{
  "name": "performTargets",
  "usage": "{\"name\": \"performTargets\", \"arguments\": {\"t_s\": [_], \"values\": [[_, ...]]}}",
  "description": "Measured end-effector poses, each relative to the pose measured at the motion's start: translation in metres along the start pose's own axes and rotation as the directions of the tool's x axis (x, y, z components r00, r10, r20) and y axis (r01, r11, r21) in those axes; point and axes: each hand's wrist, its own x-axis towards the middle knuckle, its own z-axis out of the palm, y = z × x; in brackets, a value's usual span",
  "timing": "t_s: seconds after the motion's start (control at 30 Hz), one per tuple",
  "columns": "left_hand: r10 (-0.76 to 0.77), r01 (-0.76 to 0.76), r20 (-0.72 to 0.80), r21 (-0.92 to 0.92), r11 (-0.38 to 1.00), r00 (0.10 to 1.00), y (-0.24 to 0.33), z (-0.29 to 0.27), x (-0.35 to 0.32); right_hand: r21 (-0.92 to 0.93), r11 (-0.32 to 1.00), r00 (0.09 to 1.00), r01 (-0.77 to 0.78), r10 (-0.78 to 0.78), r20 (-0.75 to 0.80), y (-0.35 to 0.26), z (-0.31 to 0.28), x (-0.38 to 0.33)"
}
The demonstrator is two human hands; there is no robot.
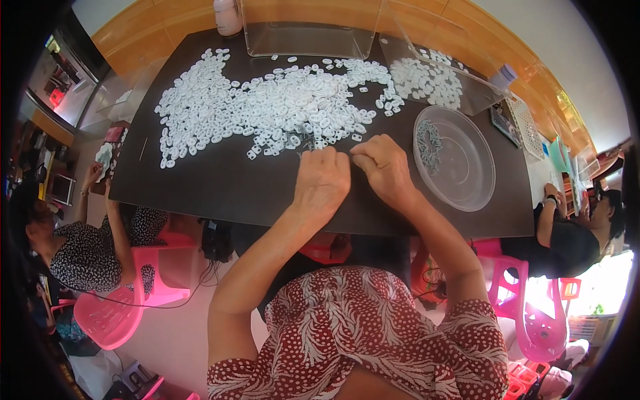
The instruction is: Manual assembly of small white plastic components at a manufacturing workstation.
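Observation:
My left hand (323, 179) is closed just in front of a wide heap of small white oval plastic pieces with holes (287, 100). Beside it, my right hand (387, 169) has its thumb and fingers pinched together, close to the left one. Whatever the fingers grip is hidden or too small to name. A few grey metal bits (297, 142) lie at the heap's near edge by my left hand. To the right of my right hand sits a shallow round clear plastic dish (467, 170), with small grey metal parts (429, 145) along its left side.
A clear box (310, 43) stands at the back of the dark table (200, 190). Another clear container (477, 93) lies at back right, near more white pieces (427, 80). A pink bottle (228, 19) stands far left. People sit on both sides near pink chairs (163, 273).

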Motion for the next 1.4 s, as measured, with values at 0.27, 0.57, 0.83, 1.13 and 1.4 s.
{"name": "performTargets", "arguments": {"t_s": [0.27,0.57,0.83,1.13,1.4], "values": [[-0.461,0.413,0.079,-0.595,0.690,0.884,0.008,-0.029,-0.022,0.589,0.610,0.847,-0.531,0.355,0.395,-0.034,0.002,-0.002],[-0.554,0.377,-0.033,-0.698,0.608,0.832,0.017,-0.041,-0.040,0.721,0.355,0.795,-0.595,0.391,0.463,-0.053,0.013,-0.009],[-0.736,0.297,0.344,-0.934,-0.201,0.583,0.016,-0.040,-0.048,0.736,0.370,0.808,-0.568,0.424,0.410,-0.065,0.023,-0.012],[-0.781,0.343,0.371,-0.915,-0.214,0.503,0.001,-0.053,-0.046,0.106,0.991,0.994,-0.085,0.076,0.082,-0.032,0.040,0.016],[-0.802,0.346,0.341,-0.921,-0.181,0.490,-0.005,-0.053,-0.051,-0.162,0.960,0.967,0.230,-0.206,0.150,-0.020,0.064,0.027]]}}
